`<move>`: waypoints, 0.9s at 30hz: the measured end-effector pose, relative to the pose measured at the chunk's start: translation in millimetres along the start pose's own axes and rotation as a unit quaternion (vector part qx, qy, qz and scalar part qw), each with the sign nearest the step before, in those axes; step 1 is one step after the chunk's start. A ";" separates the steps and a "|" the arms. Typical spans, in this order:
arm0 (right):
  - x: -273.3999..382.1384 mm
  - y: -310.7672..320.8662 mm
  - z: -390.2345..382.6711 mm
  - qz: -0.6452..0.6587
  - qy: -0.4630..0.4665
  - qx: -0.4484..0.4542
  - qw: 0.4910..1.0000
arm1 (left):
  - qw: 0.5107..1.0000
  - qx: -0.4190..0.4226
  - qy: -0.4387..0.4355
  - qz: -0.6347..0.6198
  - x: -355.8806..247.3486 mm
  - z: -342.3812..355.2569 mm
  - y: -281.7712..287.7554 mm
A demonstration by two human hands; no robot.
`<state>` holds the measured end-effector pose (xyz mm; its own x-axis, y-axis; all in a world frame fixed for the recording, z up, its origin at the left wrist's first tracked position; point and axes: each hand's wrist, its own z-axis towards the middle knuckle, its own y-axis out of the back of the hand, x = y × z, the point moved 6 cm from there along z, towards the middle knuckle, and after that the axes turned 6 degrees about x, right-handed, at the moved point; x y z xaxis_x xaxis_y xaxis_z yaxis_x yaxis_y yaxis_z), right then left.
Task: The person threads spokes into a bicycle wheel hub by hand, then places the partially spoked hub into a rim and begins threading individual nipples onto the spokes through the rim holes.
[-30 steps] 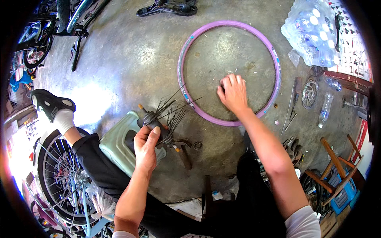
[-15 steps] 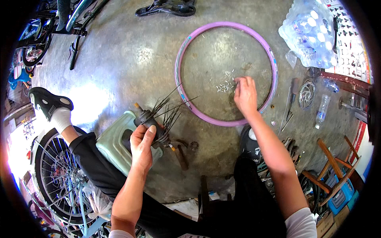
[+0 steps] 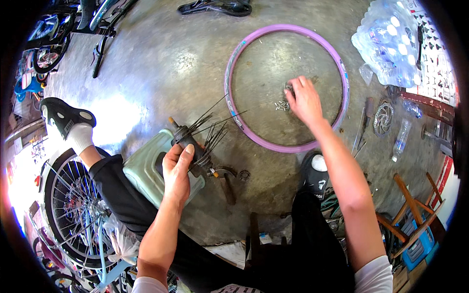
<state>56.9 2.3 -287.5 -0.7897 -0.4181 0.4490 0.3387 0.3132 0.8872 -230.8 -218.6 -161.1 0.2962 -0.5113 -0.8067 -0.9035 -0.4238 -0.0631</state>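
Note:
My left hand (image 3: pixel 177 168) is closed around a dark bicycle wheel hub (image 3: pixel 191 147), holding it over a pale green plastic stool (image 3: pixel 141 171). Loose black spokes (image 3: pixel 213 138) fan out from the hub toward the right, and its axle ends are orange-brown. A purple wheel rim (image 3: pixel 236 57) lies flat on the floor ahead. Inside that ring is a small cluster of silvery spoke nipples (image 3: pixel 281 106). My right hand (image 3: pixel 305 100) hovers just beyond them with fingers curled together; something dark shows at the fingertips, too small to name.
Right of the rim lie a brake disc (image 3: pixel 383 118), a screwdriver (image 3: pixel 368 108) and a plastic bottle (image 3: pixel 401 140). Wrapped water bottles (image 3: pixel 386 44) stand at the far right. A bicycle wheel (image 3: pixel 73 210) is at the left, a wooden stool (image 3: pixel 408 205) at the right, a black saddle (image 3: pixel 215 7) far ahead.
My right hand has moved farther forward over the floor inside the rim. Fewer spoke nipples show beside it. The left hand still holds the hub; the whole view has shifted slightly.

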 end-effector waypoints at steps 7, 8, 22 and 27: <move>29.7 -16.6 -56.4 0.064 0.018 0.000 0.998 | 1.000 -0.001 -0.007 0.003 -1.2 -0.3 -3.2; 33.1 -12.5 -60.4 0.080 0.026 -0.002 0.996 | 1.000 -0.001 -0.006 -0.002 -0.7 -0.1 -3.5; -140.4 44.1 -108.4 0.007 -0.417 -0.071 0.906 | 1.000 0.027 0.010 -0.001 6.0 -1.5 -2.7; -145.1 74.5 -101.2 -0.051 -0.327 -0.206 0.921 | 0.999 0.025 -0.008 0.024 2.5 0.4 0.4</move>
<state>248.5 0.0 -275.8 -0.9217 0.2180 0.3208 0.3045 -0.1058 0.9466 -230.6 -219.8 -163.4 0.2482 -0.5181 -0.8186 -0.9307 -0.3619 -0.0531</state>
